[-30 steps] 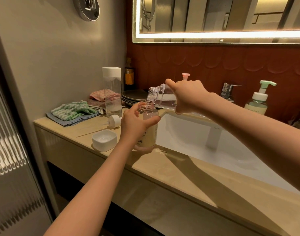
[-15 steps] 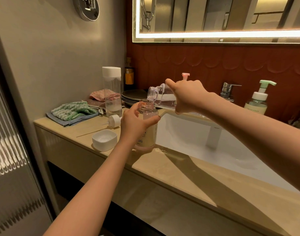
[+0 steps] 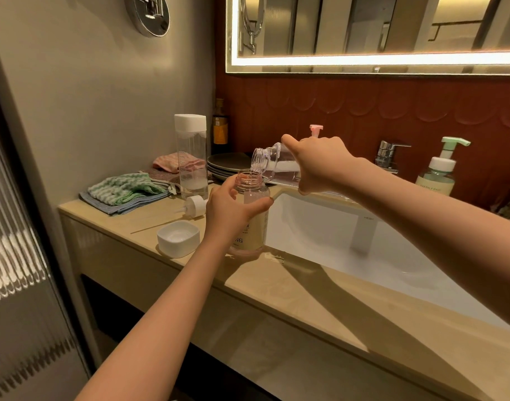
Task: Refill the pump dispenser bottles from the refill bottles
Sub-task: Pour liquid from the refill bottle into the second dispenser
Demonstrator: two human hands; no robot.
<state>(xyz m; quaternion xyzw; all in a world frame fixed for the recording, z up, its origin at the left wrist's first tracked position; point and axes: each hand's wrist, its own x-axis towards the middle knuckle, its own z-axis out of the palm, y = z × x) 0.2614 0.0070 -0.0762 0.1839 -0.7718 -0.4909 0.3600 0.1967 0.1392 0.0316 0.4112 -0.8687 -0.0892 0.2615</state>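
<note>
My left hand (image 3: pixel 230 215) grips an uncapped dispenser bottle (image 3: pixel 252 224) with a pale label, standing on the beige counter (image 3: pixel 306 299) at the sink's left corner. My right hand (image 3: pixel 320 166) holds a clear refill bottle (image 3: pixel 274 164) tipped almost flat, its open mouth just above the dispenser's neck, with clear liquid trickling in. The dispenser's white pump head (image 3: pixel 194 206) lies on the counter to the left. A white square cap (image 3: pixel 178 238) sits upside down near the front edge.
A tall clear bottle with a white lid (image 3: pixel 190 157) stands behind the pump head. Folded cloths (image 3: pixel 123 191) and stacked dark plates (image 3: pixel 227 166) sit at the back left. The white sink basin (image 3: pixel 349 241), a chrome tap (image 3: pixel 388 154), a green-pump bottle (image 3: pixel 439 172) and a pink pump (image 3: pixel 316 130) lie to the right.
The dispenser bottle and my left hand have shifted very slightly; the refill bottle stays tipped over its neck. Otherwise nothing has visibly moved.
</note>
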